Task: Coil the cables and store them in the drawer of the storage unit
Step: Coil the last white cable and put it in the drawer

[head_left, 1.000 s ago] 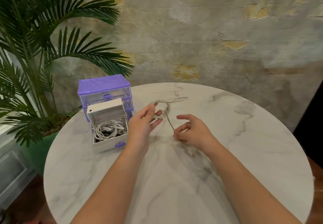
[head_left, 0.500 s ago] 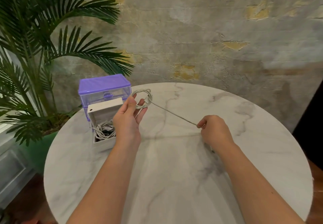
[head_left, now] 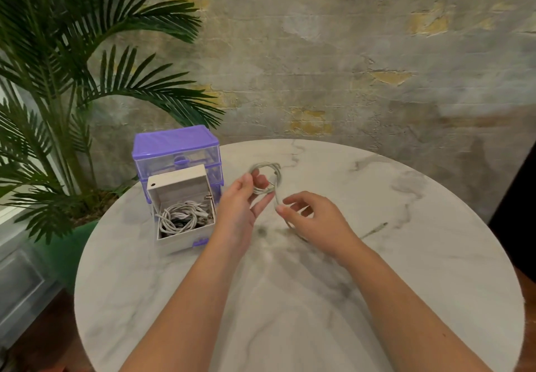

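Hanging cable (head_left: 278, 197) tail, roughly vertical

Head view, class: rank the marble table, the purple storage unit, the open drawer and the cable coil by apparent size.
1. marble table
2. purple storage unit
3. open drawer, which looks similar; being nearer the camera, its rank is unsure
4. cable coil, smallest

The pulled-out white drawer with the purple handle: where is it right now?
In the head view, the white drawer sits on the round marble table at its left side, in front of the purple storage unit, just left of the left hand.
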Motion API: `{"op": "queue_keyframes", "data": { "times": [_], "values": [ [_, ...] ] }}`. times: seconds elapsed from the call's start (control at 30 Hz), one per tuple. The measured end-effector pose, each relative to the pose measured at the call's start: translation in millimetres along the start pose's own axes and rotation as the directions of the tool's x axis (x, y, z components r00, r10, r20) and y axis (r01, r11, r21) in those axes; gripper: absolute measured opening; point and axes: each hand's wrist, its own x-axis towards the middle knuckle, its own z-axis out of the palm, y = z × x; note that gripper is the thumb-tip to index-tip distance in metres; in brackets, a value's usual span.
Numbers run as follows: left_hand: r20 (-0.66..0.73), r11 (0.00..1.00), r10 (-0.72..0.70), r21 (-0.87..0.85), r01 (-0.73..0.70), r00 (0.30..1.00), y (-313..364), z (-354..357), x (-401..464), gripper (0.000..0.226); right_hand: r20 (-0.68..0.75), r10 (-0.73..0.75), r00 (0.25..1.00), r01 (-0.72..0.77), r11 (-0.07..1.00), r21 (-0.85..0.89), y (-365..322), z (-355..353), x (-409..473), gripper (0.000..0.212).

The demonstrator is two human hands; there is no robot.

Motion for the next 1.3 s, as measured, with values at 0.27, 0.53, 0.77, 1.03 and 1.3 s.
{"op": "queue_keyframes", "data": {
  "times": [0.27, 0.53, 0.77, 1.03, 1.3],
  "values": [
    [0.008, 0.987, -0.137, 0.083, 0.136, 0.991, -2.7, 7.8, -7.0, 0.023, -0.038, 0.097, 0.995, -0.082, 0.950, 0.303, -5.3, 1.1, 0.8, 0.013],
    [0.036, 0.904, -0.081, 0.424, 0.058, 0.996, 1.3, 5.8, -9.1, 0.027, -0.009, 0.147, 0.989, -0.137, 0.942, 0.307, -8.2, -0.5, -1.7, 0.016],
    [-0.040, 0.931, -0.108, 0.347, 0.115, 0.993, 1.1, 8.4, -9.4, 0.026, 0.016, 0.088, 0.996, -0.090, 0.966, 0.242, -7.8, 0.2, -1.5, 0.016],
    [-0.068, 0.955, -0.119, 0.266, 0.133, 0.991, 6.0, 1.0, -2.3, 0.028, -0.029, -0.019, 0.999, 0.024, 0.979, 0.201, -2.0, 1.4, 0.1, 0.015],
    [0.029, 0.841, -0.204, 0.518, 0.160, 0.979, 0.2, 1.2, -7.8, 0.033, -0.181, 0.007, 0.984, 0.025, 0.984, 0.175, 13.0, -7.5, 4.5, 0.010]
  ]
}}
